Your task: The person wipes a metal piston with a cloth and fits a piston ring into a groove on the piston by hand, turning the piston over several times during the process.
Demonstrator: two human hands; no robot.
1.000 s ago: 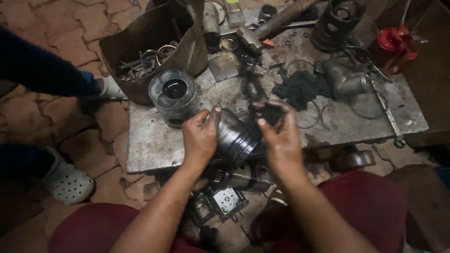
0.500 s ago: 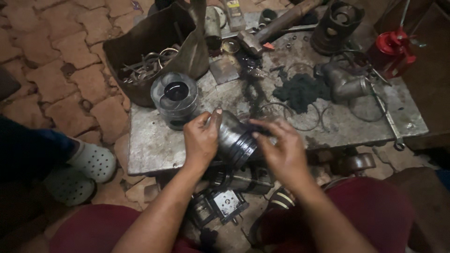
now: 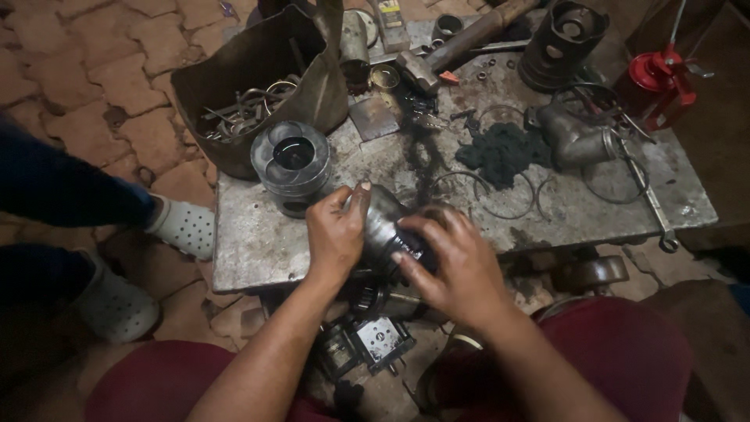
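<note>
Piston (image 3: 384,227) held on its side in both hands at the near edge of the worktop (image 3: 258,250)

Since a moment ago the right hand (image 3: 453,262) has slid from the far end onto the piston's near, dark end, its fingers (image 3: 418,262) curled over it; the left hand (image 3: 337,230) keeps clasping the grey skirt, thumb on top. A second piston (image 3: 293,164) stands upright just beyond, untouched, and loose rings (image 3: 504,195) lie farther right; the bystander's pale shoe (image 3: 183,227) has stepped closer
</note>
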